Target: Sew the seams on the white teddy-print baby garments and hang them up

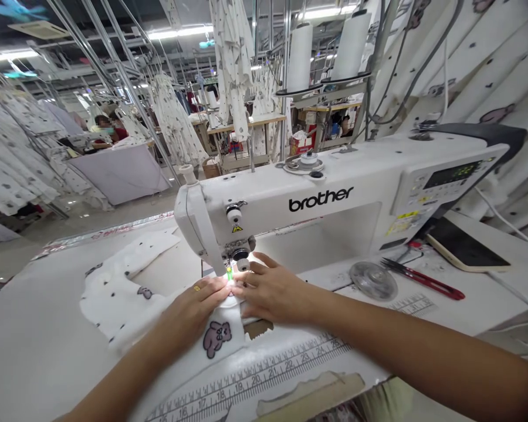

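White fabric (223,353) printed with a purple bear lies under the needle area of a white sewing machine (264,193). My left hand (202,299), with a ring on one finger, lies flat on this fabric just left of the lit presser foot (229,275). From the right, my right hand (273,290) rests beside the needle with its fingers stretched out, the fingertips close to those of my left hand. More of the white printed fabric (114,293) spreads over the table to the left. The exact stitching point is partly hidden by glare and fingers.
Red-handled thread snips (426,280), a clear round bobbin case (373,280) and a phone (469,243) lie at the right. A ruler strip (264,375) runs along the table front. Thread cones (300,58) stand behind the machine. A person (110,130) sits far left among hanging garments.
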Action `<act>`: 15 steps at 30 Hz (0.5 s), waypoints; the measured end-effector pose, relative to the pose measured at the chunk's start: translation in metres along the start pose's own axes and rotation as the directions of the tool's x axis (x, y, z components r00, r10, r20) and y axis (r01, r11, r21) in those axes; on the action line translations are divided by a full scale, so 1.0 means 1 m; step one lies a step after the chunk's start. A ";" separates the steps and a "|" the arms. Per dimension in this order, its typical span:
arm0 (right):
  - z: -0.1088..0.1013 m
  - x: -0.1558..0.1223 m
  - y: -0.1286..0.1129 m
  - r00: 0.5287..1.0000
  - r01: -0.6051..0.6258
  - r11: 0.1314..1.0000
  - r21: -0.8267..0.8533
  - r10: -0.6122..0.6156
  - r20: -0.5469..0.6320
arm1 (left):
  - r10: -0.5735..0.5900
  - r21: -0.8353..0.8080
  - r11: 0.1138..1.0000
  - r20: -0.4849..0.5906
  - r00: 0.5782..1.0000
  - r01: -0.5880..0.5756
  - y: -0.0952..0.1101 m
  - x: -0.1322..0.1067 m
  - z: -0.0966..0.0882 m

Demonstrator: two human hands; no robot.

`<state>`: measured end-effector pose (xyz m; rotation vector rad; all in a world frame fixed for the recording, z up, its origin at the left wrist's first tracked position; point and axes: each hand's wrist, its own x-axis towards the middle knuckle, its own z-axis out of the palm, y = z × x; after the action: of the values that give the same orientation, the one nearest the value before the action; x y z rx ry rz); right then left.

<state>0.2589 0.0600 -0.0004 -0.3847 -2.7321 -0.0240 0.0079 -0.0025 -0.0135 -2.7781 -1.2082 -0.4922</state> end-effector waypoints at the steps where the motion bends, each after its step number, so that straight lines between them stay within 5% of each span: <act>1: 0.000 0.000 0.001 1.000 -0.006 1.000 0.001 0.006 0.001 | 0.002 0.004 1.000 0.005 1.000 -0.002 -0.001 0.001 0.000; 8: 0.000 -0.001 0.002 0.999 -0.039 0.999 0.008 0.039 0.003 | 0.039 0.021 0.999 0.039 0.998 -0.040 0.007 0.001 -0.009; 15: 0.000 -0.001 0.001 0.999 -0.050 0.998 0.046 0.051 -0.018 | -0.039 0.002 0.999 0.020 0.999 0.039 0.001 0.008 -0.004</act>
<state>0.2598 0.0611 -0.0007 -0.4383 -2.6979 0.0483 0.0120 0.0016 -0.0069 -2.7699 -1.2684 -0.4669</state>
